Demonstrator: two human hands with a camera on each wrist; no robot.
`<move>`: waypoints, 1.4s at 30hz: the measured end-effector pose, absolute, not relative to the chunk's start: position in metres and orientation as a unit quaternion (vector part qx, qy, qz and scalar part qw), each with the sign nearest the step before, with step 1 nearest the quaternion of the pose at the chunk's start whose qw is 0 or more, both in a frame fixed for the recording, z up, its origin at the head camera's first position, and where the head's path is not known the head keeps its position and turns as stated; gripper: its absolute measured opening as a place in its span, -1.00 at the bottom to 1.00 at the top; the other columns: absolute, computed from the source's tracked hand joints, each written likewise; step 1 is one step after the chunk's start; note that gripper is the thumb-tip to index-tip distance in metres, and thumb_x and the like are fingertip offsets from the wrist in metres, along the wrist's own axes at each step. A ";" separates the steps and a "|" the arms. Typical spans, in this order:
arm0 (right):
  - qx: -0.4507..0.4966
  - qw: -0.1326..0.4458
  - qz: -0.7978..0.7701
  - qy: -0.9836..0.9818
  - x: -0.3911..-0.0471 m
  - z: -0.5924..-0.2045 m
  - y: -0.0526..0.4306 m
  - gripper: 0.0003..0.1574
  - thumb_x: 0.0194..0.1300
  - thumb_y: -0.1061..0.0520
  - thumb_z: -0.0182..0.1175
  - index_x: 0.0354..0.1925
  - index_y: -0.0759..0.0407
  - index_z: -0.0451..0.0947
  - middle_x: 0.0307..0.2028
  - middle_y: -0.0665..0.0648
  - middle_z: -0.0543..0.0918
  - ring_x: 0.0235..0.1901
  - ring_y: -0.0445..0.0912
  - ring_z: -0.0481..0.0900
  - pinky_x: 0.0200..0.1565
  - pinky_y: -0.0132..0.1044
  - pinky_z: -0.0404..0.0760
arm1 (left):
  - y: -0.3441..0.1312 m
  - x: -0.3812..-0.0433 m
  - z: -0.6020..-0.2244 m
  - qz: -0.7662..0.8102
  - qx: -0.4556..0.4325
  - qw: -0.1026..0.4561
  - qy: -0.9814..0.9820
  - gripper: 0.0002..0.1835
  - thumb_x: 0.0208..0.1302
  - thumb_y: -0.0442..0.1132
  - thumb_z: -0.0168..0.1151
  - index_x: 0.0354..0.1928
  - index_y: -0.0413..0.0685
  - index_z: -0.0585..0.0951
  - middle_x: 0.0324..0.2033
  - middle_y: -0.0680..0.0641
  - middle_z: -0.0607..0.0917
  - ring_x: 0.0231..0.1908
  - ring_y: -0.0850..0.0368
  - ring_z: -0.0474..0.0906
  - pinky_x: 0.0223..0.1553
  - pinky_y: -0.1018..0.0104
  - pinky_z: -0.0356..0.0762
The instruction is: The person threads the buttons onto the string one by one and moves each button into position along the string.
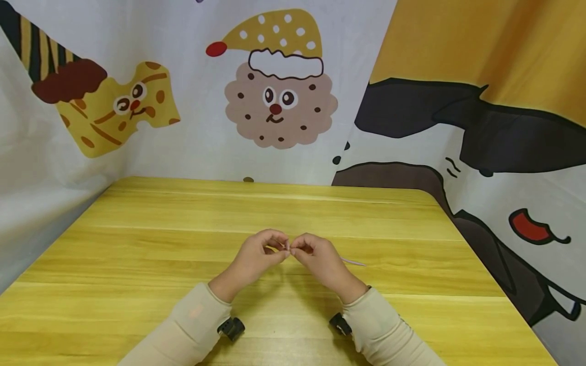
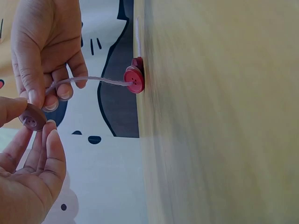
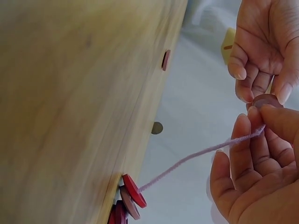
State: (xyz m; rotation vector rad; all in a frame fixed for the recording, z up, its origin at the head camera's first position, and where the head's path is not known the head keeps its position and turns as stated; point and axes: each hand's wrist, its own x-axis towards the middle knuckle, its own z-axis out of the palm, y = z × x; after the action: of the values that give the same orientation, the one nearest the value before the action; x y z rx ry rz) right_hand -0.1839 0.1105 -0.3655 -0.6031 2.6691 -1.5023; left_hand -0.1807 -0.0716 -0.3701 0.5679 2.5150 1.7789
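Note:
In the left wrist view, my left hand (image 2: 32, 182) pinches a brown button (image 2: 33, 117) by its edge, with the holed face showing. My right hand (image 3: 264, 182) pinches a pale purple yarn (image 3: 198, 154) close against that button, its fingertips nearly meeting the left ones. Fingers hide the yarn's tip. From the right hand the yarn runs down to a red button (image 2: 134, 81) at the table, where several red and brown buttons are threaded together. In the head view both hands, left (image 1: 258, 251) and right (image 1: 322, 259), come together above the table.
A loose brownish button (image 3: 166, 60) lies on the wooden table (image 1: 183, 213) in the right wrist view. The yarn's tail (image 1: 354, 262) stretches out to the right of the right hand. A cartoon-printed curtain (image 1: 192, 147) hangs behind the table.

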 end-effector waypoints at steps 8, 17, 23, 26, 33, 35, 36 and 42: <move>-0.193 0.009 -0.487 0.852 -0.182 -0.363 0.109 -0.94 0.33 0.28 0.20 -0.26 0.18 0.60 -0.28 0.05 0.67 -0.25 -0.13 0.56 -0.20 -0.28 0.56 | -0.071 -0.179 -0.369 0.578 0.184 0.011 0.795 -0.77 0.27 -0.31 0.28 -0.05 -0.18 0.57 -0.19 -0.07 0.66 -0.14 0.06 0.56 -0.13 0.20 0.52; -0.186 0.002 -0.487 0.853 -0.181 -0.363 0.109 -0.93 0.33 0.27 0.20 -0.25 0.18 0.62 -0.26 0.06 0.68 -0.24 -0.13 0.59 -0.21 -0.28 0.58 | -0.071 -0.179 -0.369 0.581 0.181 0.015 0.794 -0.87 0.28 -0.29 0.29 -0.20 -0.16 0.56 -0.21 -0.06 0.64 -0.15 0.08 0.56 -0.17 0.24 0.53; -0.187 0.002 -0.489 0.852 -0.182 -0.364 0.110 -0.93 0.32 0.26 0.21 -0.25 0.17 0.63 -0.28 0.05 0.68 -0.25 -0.13 0.59 -0.21 -0.29 0.59 | -0.070 -0.179 -0.369 0.566 0.178 0.017 0.805 -0.90 0.27 -0.26 0.31 -0.26 -0.12 0.59 -0.23 -0.01 0.64 -0.15 0.10 0.57 -0.14 0.23 0.53; -0.187 0.002 -0.488 0.853 -0.183 -0.364 0.111 -0.93 0.33 0.25 0.22 -0.24 0.17 0.64 -0.27 0.04 0.68 -0.24 -0.14 0.59 -0.20 -0.29 0.59 | -0.070 -0.180 -0.369 0.558 0.176 0.017 0.810 -0.92 0.27 -0.26 0.30 -0.26 -0.08 0.60 -0.24 0.02 0.65 -0.14 0.11 0.56 -0.12 0.22 0.53; -0.188 0.003 -0.489 0.852 -0.183 -0.365 0.112 -0.94 0.33 0.23 0.22 -0.24 0.17 0.63 -0.28 0.04 0.68 -0.25 -0.14 0.60 -0.19 -0.27 0.59 | -0.070 -0.180 -0.371 0.547 0.190 0.008 0.815 -0.94 0.31 -0.27 0.23 -0.23 -0.09 0.60 -0.23 0.02 0.66 -0.15 0.11 0.58 -0.11 0.21 0.54; -0.187 0.004 -0.489 0.852 -0.183 -0.365 0.112 -0.94 0.33 0.24 0.21 -0.24 0.17 0.63 -0.28 0.03 0.68 -0.25 -0.15 0.59 -0.19 -0.27 0.59 | -0.070 -0.180 -0.371 0.547 0.194 0.005 0.815 -0.94 0.33 -0.28 0.20 -0.23 -0.11 0.60 -0.23 0.01 0.66 -0.16 0.11 0.58 -0.12 0.21 0.53; -0.186 0.005 -0.490 0.852 -0.183 -0.365 0.112 -0.94 0.33 0.24 0.21 -0.24 0.17 0.63 -0.28 0.03 0.68 -0.25 -0.15 0.59 -0.19 -0.27 0.58 | -0.070 -0.180 -0.371 0.546 0.194 0.004 0.815 -0.94 0.34 -0.29 0.19 -0.22 -0.12 0.60 -0.23 0.01 0.67 -0.16 0.11 0.58 -0.12 0.21 0.53; -0.189 0.007 -0.497 0.847 -0.183 -0.365 0.112 -0.93 0.35 0.23 0.20 -0.23 0.18 0.63 -0.28 0.04 0.68 -0.25 -0.14 0.59 -0.18 -0.27 0.58 | -0.070 -0.179 -0.369 0.549 0.177 0.011 0.817 -0.93 0.37 -0.28 0.16 -0.23 -0.11 0.60 -0.23 0.02 0.66 -0.17 0.14 0.56 -0.12 0.22 0.52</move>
State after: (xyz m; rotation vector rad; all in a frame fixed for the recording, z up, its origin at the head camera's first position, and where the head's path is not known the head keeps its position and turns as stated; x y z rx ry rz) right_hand -0.1828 0.1117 -0.3649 -0.5919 2.6473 -1.5549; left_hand -0.1794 -0.0700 -0.3687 0.5514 2.5491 1.7124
